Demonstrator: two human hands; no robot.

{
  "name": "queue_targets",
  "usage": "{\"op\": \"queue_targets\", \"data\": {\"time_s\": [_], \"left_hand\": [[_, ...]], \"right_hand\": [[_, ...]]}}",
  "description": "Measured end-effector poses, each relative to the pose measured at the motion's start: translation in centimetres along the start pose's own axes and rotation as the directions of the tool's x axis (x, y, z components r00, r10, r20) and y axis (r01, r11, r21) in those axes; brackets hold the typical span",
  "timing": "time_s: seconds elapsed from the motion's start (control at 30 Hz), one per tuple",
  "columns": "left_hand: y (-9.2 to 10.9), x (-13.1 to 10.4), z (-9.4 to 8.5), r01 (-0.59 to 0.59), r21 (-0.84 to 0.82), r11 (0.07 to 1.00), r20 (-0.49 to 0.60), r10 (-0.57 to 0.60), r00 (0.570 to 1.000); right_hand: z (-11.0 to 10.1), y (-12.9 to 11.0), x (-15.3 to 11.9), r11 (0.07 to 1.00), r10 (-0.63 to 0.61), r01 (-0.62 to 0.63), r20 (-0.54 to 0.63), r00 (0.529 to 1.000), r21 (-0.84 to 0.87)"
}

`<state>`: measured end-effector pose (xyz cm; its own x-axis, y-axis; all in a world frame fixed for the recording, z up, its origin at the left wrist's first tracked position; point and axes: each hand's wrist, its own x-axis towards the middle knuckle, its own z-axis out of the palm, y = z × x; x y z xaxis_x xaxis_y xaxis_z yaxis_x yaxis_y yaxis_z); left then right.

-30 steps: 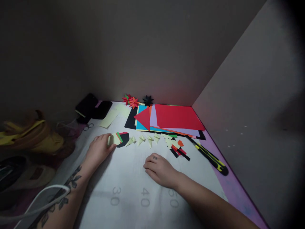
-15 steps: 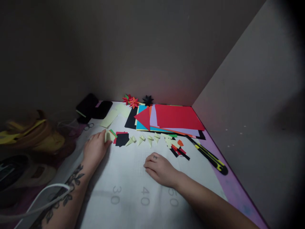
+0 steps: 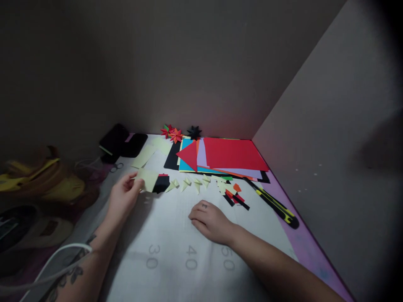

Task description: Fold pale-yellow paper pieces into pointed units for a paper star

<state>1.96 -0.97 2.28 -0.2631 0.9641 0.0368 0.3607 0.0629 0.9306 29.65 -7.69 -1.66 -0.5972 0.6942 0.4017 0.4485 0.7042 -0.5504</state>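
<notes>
A pale yellow-green paper square (image 3: 147, 179) is pinched between the thumb and fingers of my left hand (image 3: 123, 193). It overlaps a small pile of black squares (image 3: 163, 184), with a red edge showing behind. My right hand (image 3: 210, 222) rests on the white mat, its fingers curled together and nothing visible in them. Beyond it, several folded pale paper pieces (image 3: 186, 183) lie in a row between the pile and a heap of coloured scraps (image 3: 232, 193).
A yellow-black utility knife (image 3: 277, 206) lies along the right side. Coloured sheets (image 3: 236, 153) are stacked at the back near red paper stars (image 3: 175, 135) and a black star (image 3: 194, 132). Scissors (image 3: 116, 167), dark cases (image 3: 134, 144) and a yellow bag (image 3: 59, 180) are at left.
My left hand has picked the pale square off the pile's left side and now holds it slightly raised, covering part of the black squares. My right hand has stayed in place.
</notes>
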Motion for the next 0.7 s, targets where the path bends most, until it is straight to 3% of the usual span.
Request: {"op": "queue_targets", "data": {"time_s": [0.07, 0.2, 0.37, 0.43, 0.6, 0.7], "left_hand": [[0.8, -1.5, 1.4, 0.162, -0.224, 0.961, 0.145, -0.131, 0.981], [2.2, -5.3, 4.2, 0.486, -0.392, 0.781, 0.522, -0.246, 0.816], [2.5, -7.5, 5.2, 0.618, -0.382, 0.687, 0.696, -0.226, 0.682], [2.4, -7.4, 5.1, 0.615, -0.375, 0.693, 0.714, -0.207, 0.669], [1.9, -6.7, 5.0, 0.493, -0.328, 0.806, 0.672, -0.169, 0.722], [1.6, -6.8, 5.1, 0.433, -0.266, 0.861, 0.661, -0.163, 0.732]], "right_hand": [[0.4, 0.0, 0.1, 1.0, -0.001, 0.002, -0.079, 0.997, 0.003], [1.1, -0.3, 0.3, 0.998, -0.015, 0.0, -0.25, 0.968, -0.06], [0.4, -0.9, 0.4, 0.998, -0.019, 0.04, -0.381, 0.924, 0.048], [0.1, -1.0, 0.2, 0.99, 0.041, 0.017, -0.403, 0.914, 0.138], [0.1, -0.8, 0.0, 0.941, 0.167, -0.059, -0.306, 0.937, 0.333], [0.3, -0.4, 0.2, 0.876, 0.346, -0.198, -0.286, 0.894, 0.441]]}}
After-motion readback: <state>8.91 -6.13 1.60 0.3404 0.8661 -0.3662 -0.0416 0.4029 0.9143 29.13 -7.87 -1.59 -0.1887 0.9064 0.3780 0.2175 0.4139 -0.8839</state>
